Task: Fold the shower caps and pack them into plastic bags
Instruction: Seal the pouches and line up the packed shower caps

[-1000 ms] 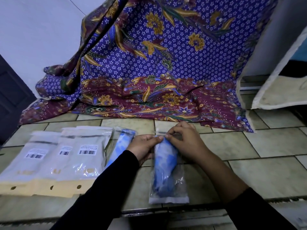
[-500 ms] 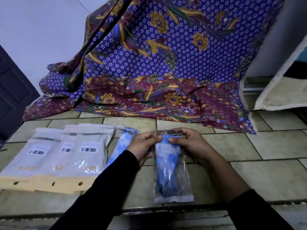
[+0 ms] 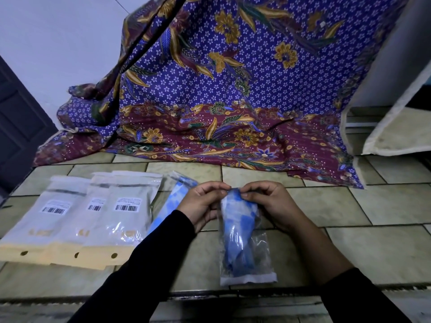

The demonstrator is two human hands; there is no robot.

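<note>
Your left hand (image 3: 202,204) and right hand (image 3: 268,203) each pinch the far end of the plastic bag (image 3: 261,252), one at either corner of its mouth. The bag lies on the tiled bench (image 3: 384,206), long axis running straight away from you. The blue shower cap (image 3: 238,231) sits inside (reaching up to the mouth). A second bagged cap (image 3: 177,197) lies just left. In my judgement, closing the mouth comes next.

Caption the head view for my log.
Left hand and right hand pinch the mouth of a plastic bag holding a blue shower cap.
</note>
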